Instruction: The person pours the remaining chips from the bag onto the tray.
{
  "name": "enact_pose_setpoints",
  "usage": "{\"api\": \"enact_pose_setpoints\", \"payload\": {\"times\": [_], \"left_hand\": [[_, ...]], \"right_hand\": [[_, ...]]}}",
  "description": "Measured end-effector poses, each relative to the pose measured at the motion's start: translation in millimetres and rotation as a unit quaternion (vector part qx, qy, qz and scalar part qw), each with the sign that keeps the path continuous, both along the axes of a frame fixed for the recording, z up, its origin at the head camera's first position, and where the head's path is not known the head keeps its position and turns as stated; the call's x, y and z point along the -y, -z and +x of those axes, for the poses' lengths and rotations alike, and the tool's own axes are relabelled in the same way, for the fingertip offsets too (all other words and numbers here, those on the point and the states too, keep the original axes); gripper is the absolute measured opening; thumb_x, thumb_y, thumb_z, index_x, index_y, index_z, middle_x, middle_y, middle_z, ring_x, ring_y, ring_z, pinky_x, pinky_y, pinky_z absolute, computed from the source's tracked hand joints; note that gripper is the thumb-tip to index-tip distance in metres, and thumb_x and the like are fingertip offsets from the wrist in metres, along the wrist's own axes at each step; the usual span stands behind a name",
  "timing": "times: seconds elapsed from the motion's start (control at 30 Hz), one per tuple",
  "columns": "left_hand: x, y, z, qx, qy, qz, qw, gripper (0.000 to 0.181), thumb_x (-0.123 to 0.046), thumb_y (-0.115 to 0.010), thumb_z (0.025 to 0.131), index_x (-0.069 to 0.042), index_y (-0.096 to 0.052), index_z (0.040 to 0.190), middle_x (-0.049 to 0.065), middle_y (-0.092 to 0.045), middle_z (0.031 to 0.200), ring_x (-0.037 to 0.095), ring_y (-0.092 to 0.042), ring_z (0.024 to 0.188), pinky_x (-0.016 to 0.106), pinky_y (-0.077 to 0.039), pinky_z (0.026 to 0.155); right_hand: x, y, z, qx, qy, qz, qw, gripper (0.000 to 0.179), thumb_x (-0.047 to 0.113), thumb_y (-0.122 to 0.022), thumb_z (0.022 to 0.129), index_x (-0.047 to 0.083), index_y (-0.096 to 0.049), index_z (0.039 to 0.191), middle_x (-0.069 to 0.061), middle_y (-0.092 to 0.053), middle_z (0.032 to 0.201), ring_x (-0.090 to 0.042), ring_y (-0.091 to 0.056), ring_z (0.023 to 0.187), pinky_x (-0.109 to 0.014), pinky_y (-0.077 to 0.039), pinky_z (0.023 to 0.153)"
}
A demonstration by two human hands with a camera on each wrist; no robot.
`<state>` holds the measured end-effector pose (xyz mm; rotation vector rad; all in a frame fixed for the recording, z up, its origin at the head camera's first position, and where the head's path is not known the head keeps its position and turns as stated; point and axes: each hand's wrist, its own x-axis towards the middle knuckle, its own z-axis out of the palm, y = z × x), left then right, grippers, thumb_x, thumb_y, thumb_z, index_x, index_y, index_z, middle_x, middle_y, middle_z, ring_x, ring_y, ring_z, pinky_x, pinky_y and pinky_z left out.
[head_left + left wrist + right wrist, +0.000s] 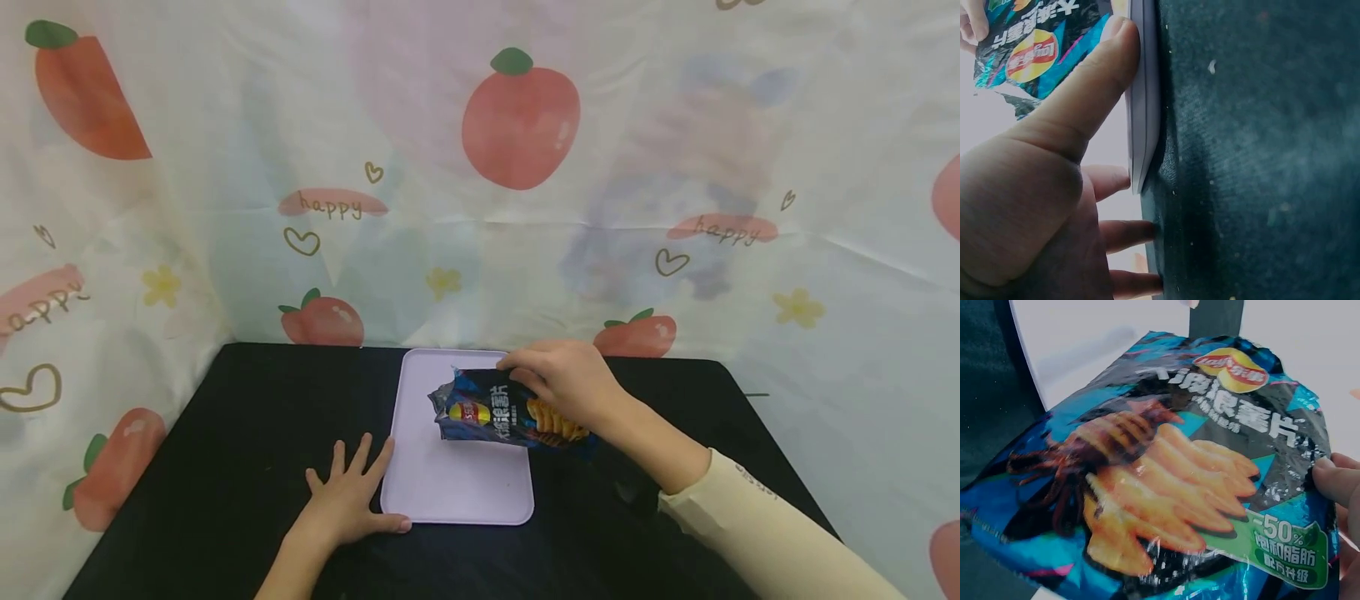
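Note:
My right hand [566, 379] pinches the upper long edge of a dark blue chip bag [487, 412], holding it over a pale lilac tray [457, 500]. In the right wrist view the front of the bag [1166, 487] shows wavy chips, a squid and a red-and-yellow logo; the thumb [1335, 478] presses on its edge. The bag's end toward the left looks crumpled and ragged. My left hand [341, 504] lies spread at the tray's near left corner, its thumb along the near edge and forefinger by the left side. In the left wrist view that thumb [1097, 81] touches the tray's rim [1138, 106].
The tray lies on a black-covered table [300, 400]. Behind and at the sides hangs a pale curtain [480, 250] printed with fruit, hearts and "happy". It meets the table's back edge just beyond the tray.

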<state>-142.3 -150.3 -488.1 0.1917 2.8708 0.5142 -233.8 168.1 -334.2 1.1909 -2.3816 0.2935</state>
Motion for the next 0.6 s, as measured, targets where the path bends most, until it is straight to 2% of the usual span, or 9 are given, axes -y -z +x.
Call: {"api": "enact_pose_setpoints", "payload": {"times": [0.13,0.3,0.6], "left_hand": [[-0.8,0.4,0.3,0.001,0.000,0.003,1.0000,0.121,-0.077,-0.075,0.062,-0.022,-0.028,0.159,0.022,-0.022,0.163,0.063,-0.010,0.143,0.089,-0.009,0.095],[-0.3,2.0,0.0,0.001,0.000,0.000,1.0000,0.121,-0.077,-0.075,0.062,-0.022,-0.029,0.159,0.022,-0.022,0.163,0.062,-0.011,0.144,0.089,-0.010,0.095],[0.8,1.1,-0.2,0.005,-0.005,0.006,1.0000,0.120,-0.077,-0.075,0.062,-0.022,-0.029,0.159,0.022,-0.020,0.164,0.062,-0.007,0.144,0.089,-0.006,0.095]], "right_hand": [[3.1,-3.1,0.3,0.002,0.002,0.016,0.9999,0.018,0.023,-0.072,0.092,0.025,-0.076,0.109,0.004,-0.077,0.100,-0.013,-0.071,0.075,-0.028,-0.050,0.054],[8.2,-9.7,0.6,0.011,0.002,0.029,0.9995,0.018,0.024,-0.072,0.092,0.025,-0.076,0.109,0.004,-0.077,0.100,-0.014,-0.072,0.077,-0.031,-0.054,0.059],[20.2,-25.9,2.4,-0.006,-0.008,0.050,0.9987,0.017,0.021,-0.072,0.093,0.024,-0.077,0.108,0.005,-0.076,0.093,-0.013,-0.070,0.072,-0.028,-0.051,0.054]]}}
